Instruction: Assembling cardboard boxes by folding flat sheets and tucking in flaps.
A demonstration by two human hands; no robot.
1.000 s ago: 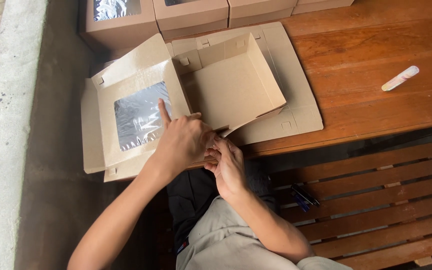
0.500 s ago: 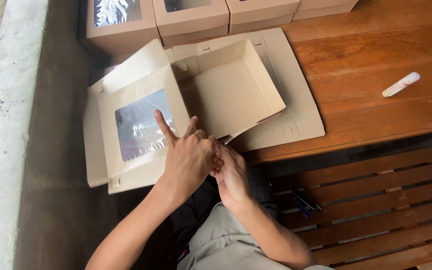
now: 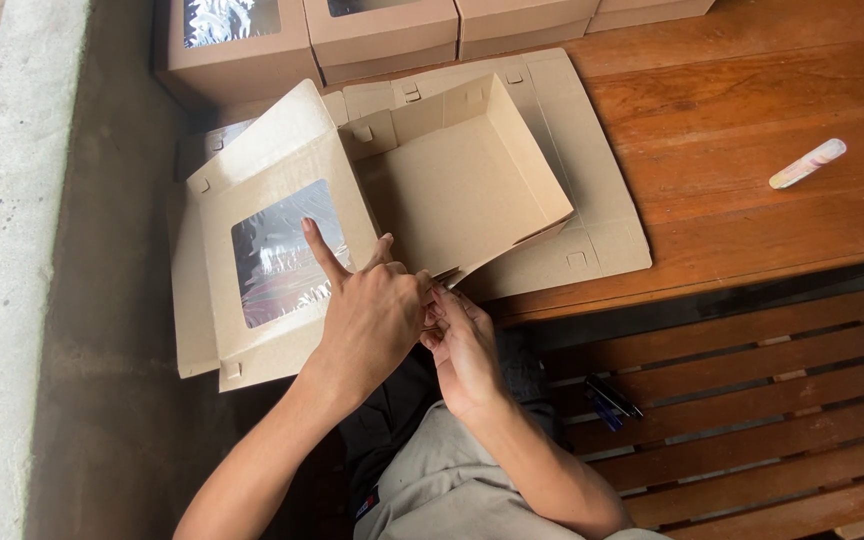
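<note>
A brown cardboard box [image 3: 462, 180] lies half folded on the wooden table's near left corner, its windowed lid [image 3: 277, 250] hanging open past the table edge. My left hand [image 3: 367, 315] pinches the box's near corner flap, index finger raised over the clear window. My right hand [image 3: 462, 345] meets it from below, fingers pressing the same corner flap. Under the box lies a flat unfolded cardboard blank [image 3: 602, 215].
Several finished windowed boxes [image 3: 382, 30] stand in a row along the table's far edge. A small white tube-like item [image 3: 807, 163] lies on the table [image 3: 752, 110] at right. Two dark pens [image 3: 607, 400] rest on the slatted bench. A concrete floor and kerb run along the left.
The view has drifted slightly; the box and lid sit a little lower. Both hands stay at the near corner, with the left index finger still raised over the window.
</note>
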